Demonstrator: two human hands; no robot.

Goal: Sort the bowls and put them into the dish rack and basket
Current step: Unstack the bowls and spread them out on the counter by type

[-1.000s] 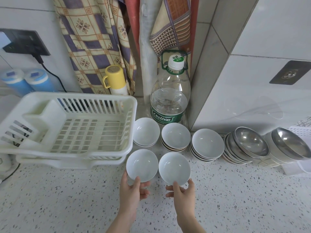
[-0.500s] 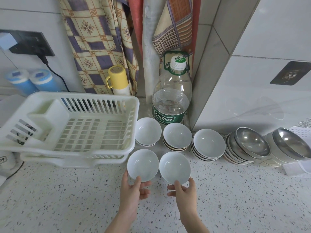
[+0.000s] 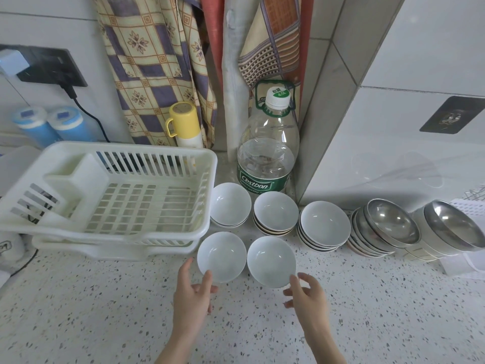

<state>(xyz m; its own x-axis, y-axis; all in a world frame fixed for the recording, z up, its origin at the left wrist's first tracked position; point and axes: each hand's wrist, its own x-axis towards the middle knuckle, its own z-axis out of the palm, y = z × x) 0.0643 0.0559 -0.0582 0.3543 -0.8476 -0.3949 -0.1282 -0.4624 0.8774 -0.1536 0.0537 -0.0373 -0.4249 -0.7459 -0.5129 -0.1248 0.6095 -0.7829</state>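
Observation:
Two single white bowls sit side by side on the speckled counter. My left hand [image 3: 193,292] pinches the near rim of the left bowl [image 3: 221,257], thumb over the edge. At the near right rim of the right bowl [image 3: 271,261], my right hand [image 3: 309,298] has its thumb on the edge and fingers curled below. Behind them stand three stacks of white bowls [image 3: 275,212], then two leaning rows of steel bowls [image 3: 388,227]. The white dish rack [image 3: 110,195] is at the left with nothing in it. A corner of a white perforated basket [image 3: 469,206] shows at the far right.
A large water bottle [image 3: 267,153] stands against the wall behind the bowl stacks. A yellow-capped flask [image 3: 183,124] and two blue containers [image 3: 49,124] sit behind the rack. A cable runs down from a wall socket [image 3: 49,67]. Patterned cloths hang above.
My right hand has slid right along the right bowl's rim, and my left hand has shifted a little left. Both bowls stay where they were on the counter.

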